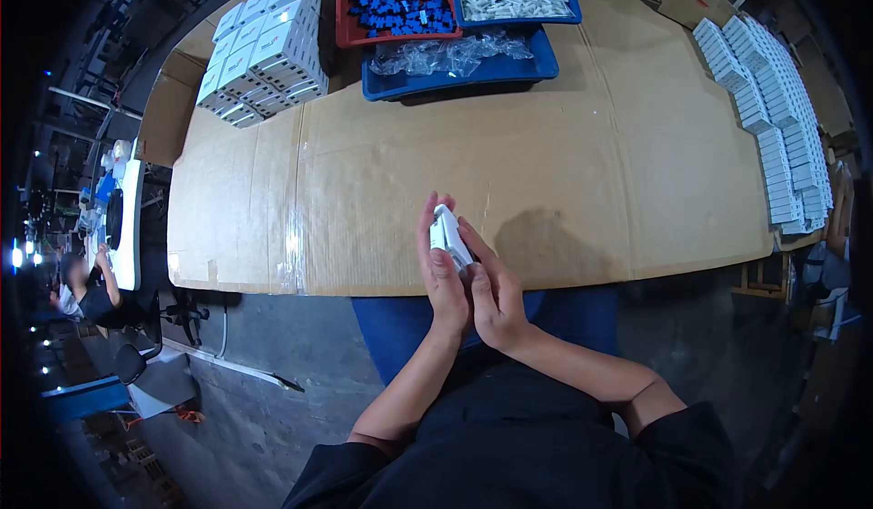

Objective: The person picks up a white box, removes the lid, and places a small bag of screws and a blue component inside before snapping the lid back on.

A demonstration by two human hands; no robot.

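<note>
A small white box is held up between my two hands, above the front edge of the cardboard-covered table. My left hand is closed along its left side, with the thumb across the near end. Against the other side presses my right hand, its fingers reaching along the box and its thumb near the lower end. The palms hide part of the box, and what is inside it cannot be seen.
Stacked white boxes stand at the back left. At the back are a red tray of blue pieces, a blue tray of white pieces, and a lower blue tray with clear plastic bags. Rows of slim white boxes line the right edge. Another person sits far left.
</note>
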